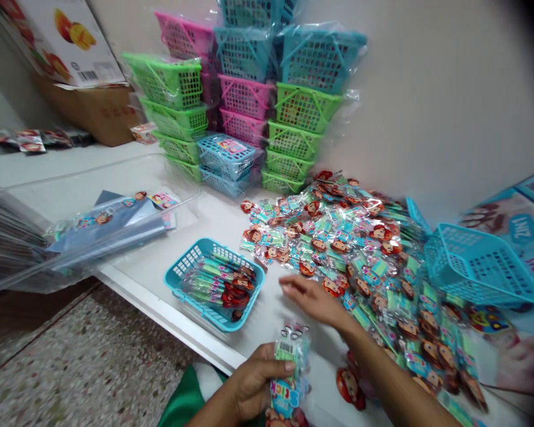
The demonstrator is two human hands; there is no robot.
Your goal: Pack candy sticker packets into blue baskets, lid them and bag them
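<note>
My left hand is closed around a small bundle of clear plastic packets printed with "Stick", a barcode and red-haired cartoon heads. Fingers stretched toward the left and holding nothing, my right hand hovers over the white table between the basket and the pile. A blue plastic basket sits near the table's front edge, with several similar packets lying side by side in it. To the right spreads a large loose pile of the same packets, close to my right hand and under my right forearm.
Wrapped green, pink and blue baskets are stacked against the wall. Another blue basket stands at the right. A clear plastic bin with sheets and packets lies at the left. Behind it is a cardboard box.
</note>
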